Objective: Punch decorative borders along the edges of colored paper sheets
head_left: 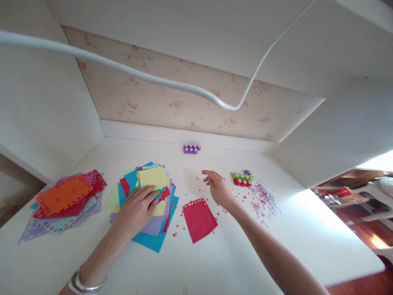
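Observation:
My left hand point(136, 209) lies on a loose pile of coloured paper sheets point(155, 176), its fingers stretched over the top. Beside its fingertips are small ragged green, teal and red pieces of paper point(164, 194); what is under the fingers is hidden. My right hand point(217, 186) hovers over the white table with fingers loosely bent and apart, nothing visible in them. Just below it lies a red paper sheet point(200, 221) with a row of punched holes along its top edge. Beyond the hand stand several small purple craft punches point(190, 149).
Green and red craft punches point(242, 180) and a purple one stand at the right, beside scattered paper confetti point(264, 198). Punched sheets point(66, 196) are piled at the left. A white cable point(153, 80) crosses above. Cabinet walls flank the table point(239, 262).

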A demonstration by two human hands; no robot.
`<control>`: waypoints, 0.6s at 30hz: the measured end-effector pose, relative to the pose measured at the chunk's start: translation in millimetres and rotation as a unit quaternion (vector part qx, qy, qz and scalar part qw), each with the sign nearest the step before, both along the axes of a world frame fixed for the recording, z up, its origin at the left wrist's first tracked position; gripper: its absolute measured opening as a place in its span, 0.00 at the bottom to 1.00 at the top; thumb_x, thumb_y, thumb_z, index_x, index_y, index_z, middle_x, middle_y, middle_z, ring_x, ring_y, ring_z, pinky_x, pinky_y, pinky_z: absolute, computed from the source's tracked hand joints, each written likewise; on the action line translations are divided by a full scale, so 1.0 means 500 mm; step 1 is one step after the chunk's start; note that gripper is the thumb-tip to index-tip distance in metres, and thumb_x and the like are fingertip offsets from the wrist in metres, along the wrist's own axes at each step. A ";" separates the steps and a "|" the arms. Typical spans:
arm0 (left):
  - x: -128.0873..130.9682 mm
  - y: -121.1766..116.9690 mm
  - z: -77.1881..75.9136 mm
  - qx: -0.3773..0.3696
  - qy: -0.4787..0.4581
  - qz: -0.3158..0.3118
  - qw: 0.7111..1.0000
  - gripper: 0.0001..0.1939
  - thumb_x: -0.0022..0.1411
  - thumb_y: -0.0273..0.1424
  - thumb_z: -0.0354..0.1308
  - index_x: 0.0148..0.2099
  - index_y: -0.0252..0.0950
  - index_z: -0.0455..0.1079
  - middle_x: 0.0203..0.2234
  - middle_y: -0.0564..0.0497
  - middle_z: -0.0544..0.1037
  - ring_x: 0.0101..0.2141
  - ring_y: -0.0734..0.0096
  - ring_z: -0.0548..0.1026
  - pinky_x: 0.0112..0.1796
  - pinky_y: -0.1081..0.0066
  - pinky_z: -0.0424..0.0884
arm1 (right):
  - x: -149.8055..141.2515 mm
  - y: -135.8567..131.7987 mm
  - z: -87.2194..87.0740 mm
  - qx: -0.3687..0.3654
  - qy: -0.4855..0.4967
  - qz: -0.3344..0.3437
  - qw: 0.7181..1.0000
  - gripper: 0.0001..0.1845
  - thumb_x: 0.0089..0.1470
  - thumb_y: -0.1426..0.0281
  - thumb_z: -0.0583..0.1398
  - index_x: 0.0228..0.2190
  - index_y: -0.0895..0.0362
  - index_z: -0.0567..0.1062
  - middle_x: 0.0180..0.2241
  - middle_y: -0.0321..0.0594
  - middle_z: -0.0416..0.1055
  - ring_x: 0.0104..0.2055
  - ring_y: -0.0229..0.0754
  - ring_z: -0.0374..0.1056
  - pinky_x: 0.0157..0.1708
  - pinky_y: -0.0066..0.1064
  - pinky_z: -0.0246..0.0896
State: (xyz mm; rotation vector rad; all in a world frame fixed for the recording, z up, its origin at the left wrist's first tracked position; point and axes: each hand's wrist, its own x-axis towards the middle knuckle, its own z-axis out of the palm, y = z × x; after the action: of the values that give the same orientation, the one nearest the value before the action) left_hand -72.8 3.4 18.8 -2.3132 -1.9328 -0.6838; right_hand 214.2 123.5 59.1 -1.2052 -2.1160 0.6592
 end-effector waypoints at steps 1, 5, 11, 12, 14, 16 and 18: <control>0.002 0.000 0.003 0.011 -0.005 0.001 1.000 0.14 0.67 0.33 0.49 0.49 0.40 0.74 0.50 0.46 0.75 0.51 0.56 0.72 0.53 0.55 0.67 | 0.031 0.005 0.001 0.017 0.007 -0.032 0.999 0.21 0.56 0.74 0.49 0.48 0.54 0.73 0.45 0.43 0.75 0.36 0.40 0.72 0.36 0.32 0.66; 0.042 -0.013 0.024 0.042 -0.030 -0.017 0.999 0.13 0.68 0.31 0.48 0.46 0.39 0.74 0.43 0.46 0.78 0.46 0.58 0.74 0.49 0.57 0.70 | 0.157 0.036 0.008 0.022 -0.061 -0.203 0.977 0.17 0.56 0.65 0.54 0.45 0.51 0.76 0.42 0.41 0.76 0.35 0.42 0.72 0.39 0.33 0.66; 0.165 -0.053 0.043 0.002 -0.048 -0.152 0.987 0.13 0.68 0.29 0.48 0.48 0.40 0.73 0.42 0.48 0.78 0.43 0.63 0.75 0.48 0.60 0.72 | 0.310 0.068 0.017 0.014 -0.082 -0.320 0.944 0.20 0.56 0.60 0.52 0.43 0.54 0.78 0.39 0.46 0.78 0.41 0.48 0.72 0.41 0.38 0.64; 0.181 -0.059 0.042 -0.010 -0.046 -0.173 0.984 0.13 0.68 0.28 0.49 0.49 0.40 0.73 0.43 0.48 0.78 0.45 0.62 0.75 0.49 0.60 0.72 | 0.327 0.070 0.017 0.010 -0.083 -0.333 0.939 0.20 0.56 0.60 0.52 0.43 0.54 0.78 0.39 0.46 0.78 0.41 0.49 0.72 0.40 0.38 0.64; 0.204 -0.069 0.037 -0.026 -0.039 -0.201 0.978 0.14 0.67 0.28 0.51 0.51 0.41 0.72 0.47 0.48 0.77 0.48 0.60 0.74 0.50 0.58 0.72 | 0.351 0.071 0.016 0.002 -0.084 -0.349 0.933 0.21 0.57 0.61 0.51 0.44 0.54 0.77 0.40 0.46 0.78 0.42 0.49 0.72 0.40 0.38 0.64; 0.214 -0.074 0.030 -0.033 -0.026 -0.219 0.975 0.15 0.66 0.29 0.53 0.53 0.41 0.72 0.50 0.48 0.76 0.50 0.58 0.73 0.51 0.56 0.72 | 0.363 0.071 0.013 -0.006 -0.086 -0.349 0.933 0.21 0.57 0.62 0.50 0.46 0.53 0.76 0.41 0.44 0.78 0.41 0.48 0.73 0.41 0.37 0.64; 0.215 -0.075 0.024 -0.033 -0.018 -0.230 0.973 0.16 0.65 0.30 0.53 0.54 0.41 0.71 0.51 0.49 0.76 0.51 0.58 0.73 0.51 0.55 0.72 | 0.367 0.072 0.010 -0.012 -0.092 -0.345 0.934 0.21 0.56 0.62 0.51 0.46 0.52 0.76 0.41 0.44 0.79 0.41 0.47 0.73 0.41 0.37 0.64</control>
State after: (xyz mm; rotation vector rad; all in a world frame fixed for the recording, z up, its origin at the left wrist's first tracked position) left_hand 34.8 -34.0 30.9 -2.8400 -1.4516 -0.6987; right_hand 397.7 159.3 64.0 -1.9379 -1.6387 0.2532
